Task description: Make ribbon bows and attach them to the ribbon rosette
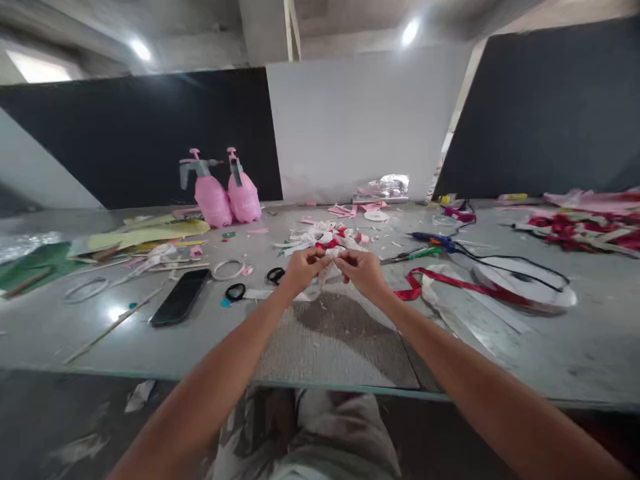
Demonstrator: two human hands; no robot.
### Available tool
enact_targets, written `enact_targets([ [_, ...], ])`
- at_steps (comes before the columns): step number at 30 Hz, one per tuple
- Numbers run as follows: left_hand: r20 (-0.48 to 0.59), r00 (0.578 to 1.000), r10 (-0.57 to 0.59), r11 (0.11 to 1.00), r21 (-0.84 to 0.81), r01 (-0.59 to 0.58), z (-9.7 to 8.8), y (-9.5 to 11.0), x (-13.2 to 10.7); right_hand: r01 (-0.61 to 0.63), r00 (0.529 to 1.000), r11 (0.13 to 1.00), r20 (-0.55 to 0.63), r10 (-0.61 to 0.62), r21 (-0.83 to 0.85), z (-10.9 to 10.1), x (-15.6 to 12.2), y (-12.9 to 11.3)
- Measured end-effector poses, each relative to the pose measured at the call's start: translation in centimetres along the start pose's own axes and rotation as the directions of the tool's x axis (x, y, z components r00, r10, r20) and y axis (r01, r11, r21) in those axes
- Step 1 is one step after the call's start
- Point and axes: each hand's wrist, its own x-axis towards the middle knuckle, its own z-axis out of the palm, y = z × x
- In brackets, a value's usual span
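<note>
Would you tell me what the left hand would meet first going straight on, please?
Beyond the white strip it pinches, the left hand would probably meet the right hand, though depth is unclear.

White ribbon (333, 253), gathered into a small, crumpled bunch; I pinch it between the fingertips of my left hand (303, 272) and right hand (366, 272). Relative to the phone (181, 298), the bunch lies to the right, well apart and slightly farther from me. A pale, loose part hangs below my fingertips, toward my side; its finer folds are too blurred to tell.
</note>
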Motion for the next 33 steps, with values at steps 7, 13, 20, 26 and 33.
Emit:
enact_targets([
  [7,-0.161,0.949,0.27,0.949,0.213,-0.234,-0.2,1.2,-0.4,0.006,1.0,0.998,-0.011,-0.007,-0.062,-0.1,-0.2,-0.5],
  [13,-0.082,0.944,0.319,0.925,0.245,-0.291,-0.1,1.5,-0.7,0.025,1.0,1.0,-0.011,-0.025,0.014,-0.2,-0.1,-0.1],
  [20,-0.116,0.955,0.272,0.934,0.27,-0.234,0.1,1.4,-0.7,0.048,0.998,0.999,-0.033,-0.048,0.001,-0.1,-0.2,-0.4],
  [26,-0.07,0.96,0.27,0.917,0.323,-0.234,0.0,1.3,-0.6,0.086,0.995,0.99,-0.043,-0.091,-0.11,-0.1,0.0,0.3],
  [33,0.121,0.925,0.361,0.683,0.641,-0.35,-0.5,2.4,-1.1,0.169,0.984,0.903,0.021,-0.175,-0.394,-0.5,-0.3,0.2],
])
